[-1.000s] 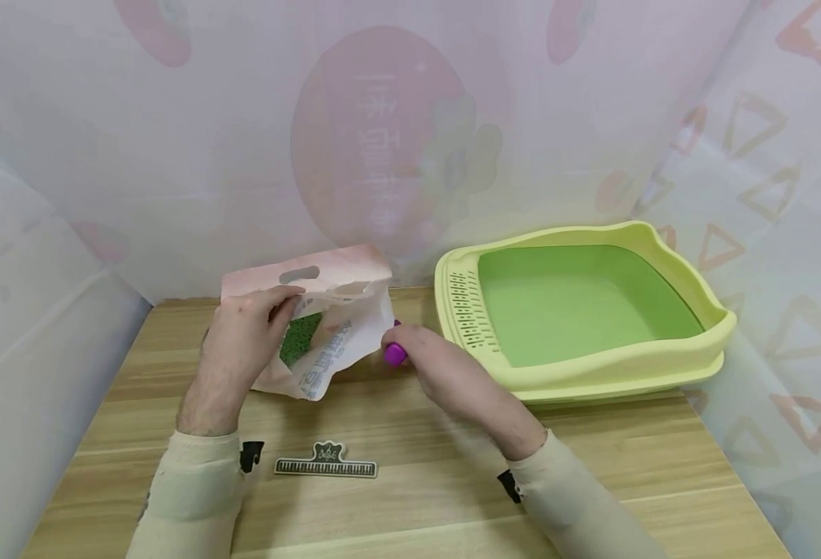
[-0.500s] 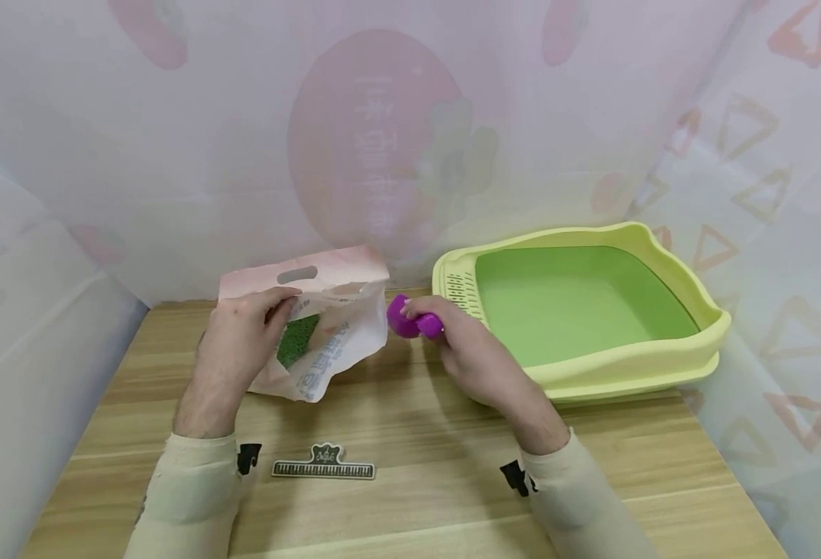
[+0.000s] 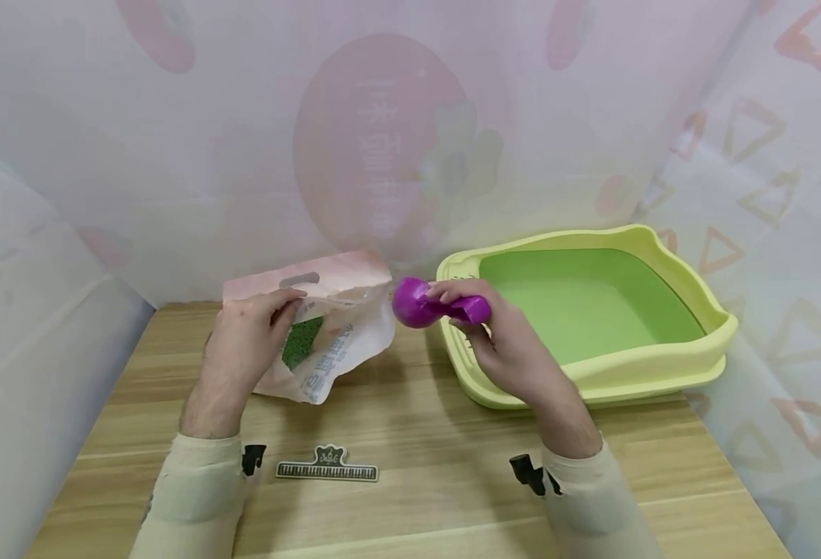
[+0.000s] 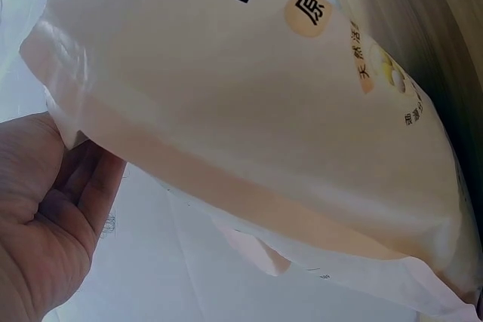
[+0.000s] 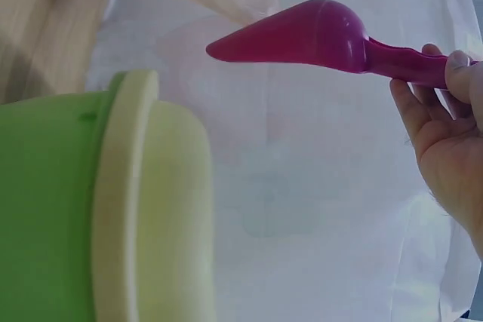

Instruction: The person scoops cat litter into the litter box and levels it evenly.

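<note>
My left hand pinches the upper edge of a pale pink bag with fingers and thumb, its mouth spread wide. A green patch shows on the bag near that hand. In the left wrist view the bag's printed side fills most of the picture, the thumb and fingers at its edge. My right hand grips a purple scoop by its handle, in the air between the bag and the litter tray. The right wrist view shows the scoop's bowl side-on; what it holds is hidden.
A yellow-green litter tray with a slotted shelf stands at the right of the wooden table, close beside the right hand. A black-and-white clip with a piano-key pattern lies in front. Printed white sheets enclose the table behind and at both sides.
The right hand has drawn the scoop out of the bag, then up and to the right toward the tray. My left hand keeps its hold on the bag.
</note>
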A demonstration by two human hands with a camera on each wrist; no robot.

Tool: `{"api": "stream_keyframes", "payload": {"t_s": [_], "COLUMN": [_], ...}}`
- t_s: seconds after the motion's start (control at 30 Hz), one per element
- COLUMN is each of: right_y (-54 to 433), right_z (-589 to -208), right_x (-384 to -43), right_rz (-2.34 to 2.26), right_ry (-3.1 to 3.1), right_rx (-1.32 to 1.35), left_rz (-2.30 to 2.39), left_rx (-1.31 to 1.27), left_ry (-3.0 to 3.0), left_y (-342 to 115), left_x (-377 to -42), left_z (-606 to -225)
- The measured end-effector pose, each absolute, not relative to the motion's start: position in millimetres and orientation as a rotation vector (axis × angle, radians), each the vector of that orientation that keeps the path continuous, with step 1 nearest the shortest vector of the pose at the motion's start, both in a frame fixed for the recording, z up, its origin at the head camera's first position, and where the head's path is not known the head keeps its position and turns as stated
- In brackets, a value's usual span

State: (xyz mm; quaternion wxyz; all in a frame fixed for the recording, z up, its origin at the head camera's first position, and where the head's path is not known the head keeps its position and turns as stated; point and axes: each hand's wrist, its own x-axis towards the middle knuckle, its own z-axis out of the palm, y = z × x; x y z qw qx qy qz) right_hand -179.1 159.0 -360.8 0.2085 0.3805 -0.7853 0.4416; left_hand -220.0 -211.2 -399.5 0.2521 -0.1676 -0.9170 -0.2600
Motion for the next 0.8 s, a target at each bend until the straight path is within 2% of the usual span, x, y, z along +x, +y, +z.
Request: {"api": "stream_keyframes", "payload": {"t_s": [0.47,0.8], "right_y": [159,132], "right_z": [-345,-357], "right_x": [-171,-174], "right_rz": [1.389,1.582], "right_ry": [-1.991,-2.18], "right_rx": [1.255,1.339], "left_rz": [-0.711,-0.711], "left_rx": [-0.447,-0.444], "left_ry": [-2.49,-2.495], "left_y": [-212,-214], "left_x": [-219,-218], "left_z": [-397,-399]}}
